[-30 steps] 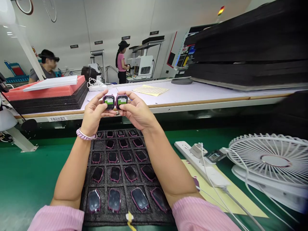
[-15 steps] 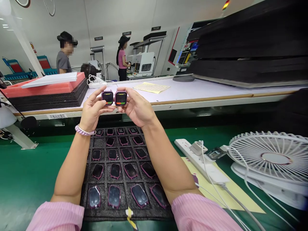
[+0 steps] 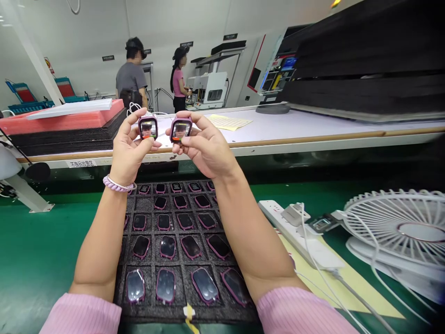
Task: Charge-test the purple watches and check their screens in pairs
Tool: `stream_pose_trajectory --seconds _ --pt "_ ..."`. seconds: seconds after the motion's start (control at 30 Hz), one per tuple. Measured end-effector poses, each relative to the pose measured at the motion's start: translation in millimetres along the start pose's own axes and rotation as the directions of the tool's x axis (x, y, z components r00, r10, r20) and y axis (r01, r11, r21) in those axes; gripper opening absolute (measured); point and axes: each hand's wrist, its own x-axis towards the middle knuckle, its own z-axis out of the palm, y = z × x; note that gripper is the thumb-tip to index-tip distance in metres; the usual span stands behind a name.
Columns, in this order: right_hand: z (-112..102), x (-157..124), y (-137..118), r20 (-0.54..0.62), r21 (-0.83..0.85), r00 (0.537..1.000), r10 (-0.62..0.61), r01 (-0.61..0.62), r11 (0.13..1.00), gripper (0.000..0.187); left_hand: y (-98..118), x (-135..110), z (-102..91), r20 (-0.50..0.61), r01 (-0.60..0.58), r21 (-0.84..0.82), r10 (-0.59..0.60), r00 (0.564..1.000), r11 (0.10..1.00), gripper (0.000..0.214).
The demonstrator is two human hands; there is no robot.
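My left hand (image 3: 129,149) pinches a small purple watch body (image 3: 148,127) with its lit screen facing me. Beside it, my right hand (image 3: 205,147) grips a second purple watch body (image 3: 181,129), also lit. Both are held up at chest height, a short gap apart, above a black foam tray (image 3: 150,260) on the green bench. The tray's pockets hold several more purple watch bodies (image 3: 168,246) with dark screens.
A white power strip (image 3: 299,234) with plugs and cables lies right of the tray on a yellow sheet, and a white fan (image 3: 399,232) lies flat further right. Black foam stacks (image 3: 365,69) stand beyond. Two people stand at the back by machines.
The two watch bodies have moved slightly apart and their screens changed from green bars to a picture. A person at the back left has walked right, toward the other one.
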Motion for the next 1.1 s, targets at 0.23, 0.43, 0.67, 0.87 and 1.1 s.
stream_pose_trajectory --seconds 0.23,0.43,0.67,0.87,1.1 --pt "5.6 -2.7 -3.2 0.030 0.004 0.999 -0.023 0.023 1.000 0.063 1.4 -0.3 2.5 -0.009 -0.042 0.010 0.043 0.999 0.999 0.062" --pt "4.0 -2.4 -4.0 0.042 -0.022 0.998 -0.050 0.051 0.998 0.059 7.4 -0.1 4.0 -0.020 -0.024 0.025 0.024 0.999 0.999 0.061" --pt "0.8 -2.1 -2.2 0.059 -0.111 0.997 -0.045 0.051 0.992 0.059 9.0 0.4 5.7 -0.023 -0.042 0.055 0.043 0.999 0.998 0.059" --pt "-2.8 -2.4 1.0 0.077 -0.110 0.997 -0.033 0.041 0.993 0.063 3.8 1.1 5.3 -0.006 -0.068 0.059 0.069 0.998 0.996 0.061" --pt "-5.0 -0.6 3.0 0.092 -0.044 0.996 0.001 0.004 0.999 0.068 2.6 1.3 6.3 0.020 -0.086 0.071 0.085 0.996 0.994 0.058"
